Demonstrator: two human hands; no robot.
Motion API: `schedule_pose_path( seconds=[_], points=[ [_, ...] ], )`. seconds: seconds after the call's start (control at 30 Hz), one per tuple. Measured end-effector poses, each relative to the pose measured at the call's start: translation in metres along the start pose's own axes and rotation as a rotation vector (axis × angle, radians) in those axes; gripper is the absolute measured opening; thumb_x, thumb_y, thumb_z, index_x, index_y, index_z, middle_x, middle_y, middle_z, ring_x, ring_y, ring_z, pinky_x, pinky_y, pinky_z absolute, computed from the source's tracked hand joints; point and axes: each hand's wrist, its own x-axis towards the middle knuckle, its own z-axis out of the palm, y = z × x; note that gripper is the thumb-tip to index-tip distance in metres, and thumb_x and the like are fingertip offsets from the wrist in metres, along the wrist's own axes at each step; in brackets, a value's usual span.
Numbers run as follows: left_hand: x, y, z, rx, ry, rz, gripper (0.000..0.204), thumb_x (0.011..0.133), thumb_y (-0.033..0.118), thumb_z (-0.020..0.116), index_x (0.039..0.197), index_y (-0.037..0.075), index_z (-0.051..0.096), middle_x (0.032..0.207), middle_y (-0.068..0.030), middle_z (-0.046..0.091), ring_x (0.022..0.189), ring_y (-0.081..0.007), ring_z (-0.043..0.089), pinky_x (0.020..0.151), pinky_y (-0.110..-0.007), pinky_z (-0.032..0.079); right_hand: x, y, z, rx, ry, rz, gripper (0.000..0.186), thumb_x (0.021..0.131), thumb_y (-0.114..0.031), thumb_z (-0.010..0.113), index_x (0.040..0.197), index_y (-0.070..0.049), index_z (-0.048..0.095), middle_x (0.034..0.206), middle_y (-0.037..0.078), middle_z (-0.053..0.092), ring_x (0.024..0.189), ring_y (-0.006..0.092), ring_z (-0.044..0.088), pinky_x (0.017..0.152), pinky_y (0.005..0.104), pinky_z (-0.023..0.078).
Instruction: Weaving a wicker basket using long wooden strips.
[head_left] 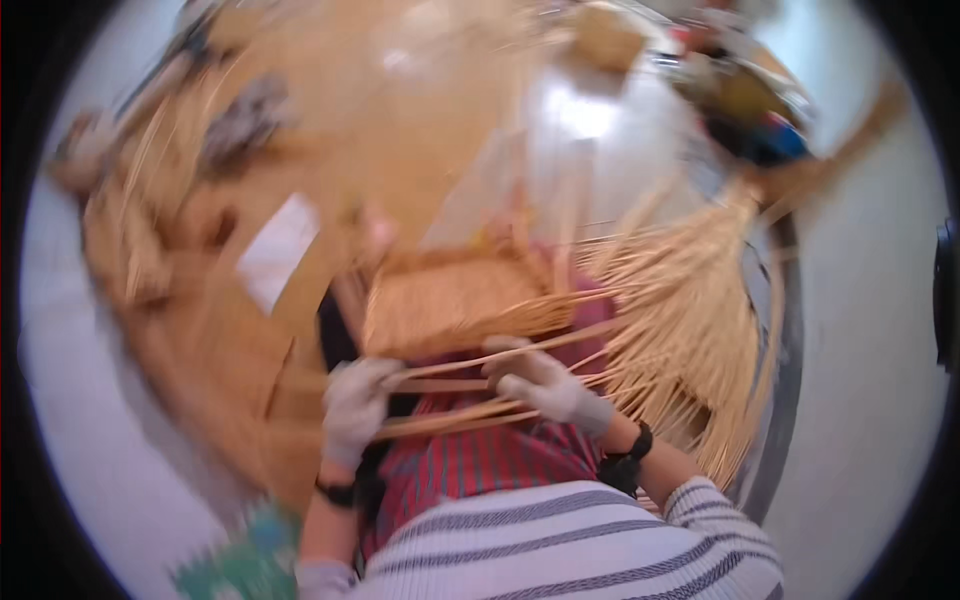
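Note:
A tan woven basket [450, 300], shallow and roughly rectangular, rests over my knees, with long weaving strands trailing off its right side. Just on the near side of it, several long tan cane strips [445, 385] run crosswise between my hands. My left hand [353, 408], in a pale glove, is closed around the strips at their left. Also gloved, my right hand [540, 383] grips them farther right, its thumb pressed toward the fingers. Motion blur smears the strips, and I cannot tell exactly which ones each hand pinches.
A large sheaf of loose strands [690, 310] fans out at my right, close to the wall. White paper [280, 250] lies on the wooden floor. More strips [145, 220] and a grey cloth-like heap [245, 118] are at the far left. A green object [245, 555] is at lower left.

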Motion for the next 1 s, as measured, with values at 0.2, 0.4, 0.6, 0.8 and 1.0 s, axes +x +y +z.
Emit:
schedule_pose_path(
  seconds=[0.2, 0.4, 0.6, 0.8, 1.0],
  points=[
    [-0.021, -0.039, 0.010, -0.208, 0.017, -0.204, 0.012, 0.091, 0.014, 0.069, 0.099, 0.006, 0.069, 0.090, -0.0131, 0.069, 0.085, -0.0303, 0.068, 0.076, -0.037, 0.052, 0.022, -0.040, -0.035, -0.052, 0.165, -0.260, 0.008, 0.099, -0.002, 0.058, 0.107, -0.001, 0.061, 0.103, 0.013, 0.070, 0.089, 0.0199, 0.069, 0.083, 0.0333, 0.058],
    [-0.026, -0.063, 0.017, -0.423, 0.243, -0.446, 0.012, 0.098, 0.010, 0.064, 0.109, 0.005, 0.066, 0.094, -0.0028, 0.069, 0.080, -0.0127, 0.063, 0.073, -0.026, 0.051, 0.026, -0.022, -0.030, 0.141, 0.344, -0.158, 0.008, 0.099, -0.005, 0.061, 0.099, -0.003, 0.053, 0.090, 0.013, 0.070, 0.076, 0.0186, 0.068, 0.072, 0.0321, 0.059],
    [-0.003, -0.046, 0.015, -0.602, 0.077, -0.869, 0.041, 0.097, -0.001, 0.053, 0.137, 0.008, 0.049, 0.127, -0.0093, 0.065, 0.052, -0.0079, 0.057, 0.040, -0.022, 0.045, 0.013, 0.026, -0.041, 0.063, 0.456, -0.161, 0.010, 0.098, -0.006, 0.063, 0.094, -0.007, 0.053, 0.085, 0.012, 0.070, 0.072, 0.0193, 0.068, 0.068, 0.0334, 0.058],
    [-0.015, -0.058, 0.031, -0.697, 0.262, -0.977, 0.037, 0.096, -0.003, 0.055, 0.131, 0.006, 0.056, 0.122, -0.0079, 0.068, 0.052, -0.0063, 0.057, 0.040, -0.020, 0.044, 0.016, 0.038, -0.042, 0.095, 0.378, -0.081, 0.019, 0.095, -0.013, 0.070, 0.098, -0.008, 0.051, 0.103, 0.015, 0.070, 0.078, 0.0192, 0.069, 0.072, 0.0320, 0.058],
    [-0.008, -0.059, 0.036, -0.674, 0.240, -0.933, 0.031, 0.097, 0.000, 0.057, 0.128, 0.007, 0.060, 0.115, -0.0061, 0.070, 0.054, -0.0064, 0.058, 0.043, -0.020, 0.046, 0.022, 0.046, -0.066, 0.090, 0.214, -0.052, 0.015, 0.096, 0.000, 0.064, 0.098, -0.006, 0.052, 0.109, 0.016, 0.070, 0.082, 0.0167, 0.069, 0.071, 0.0287, 0.056]
  ],
)
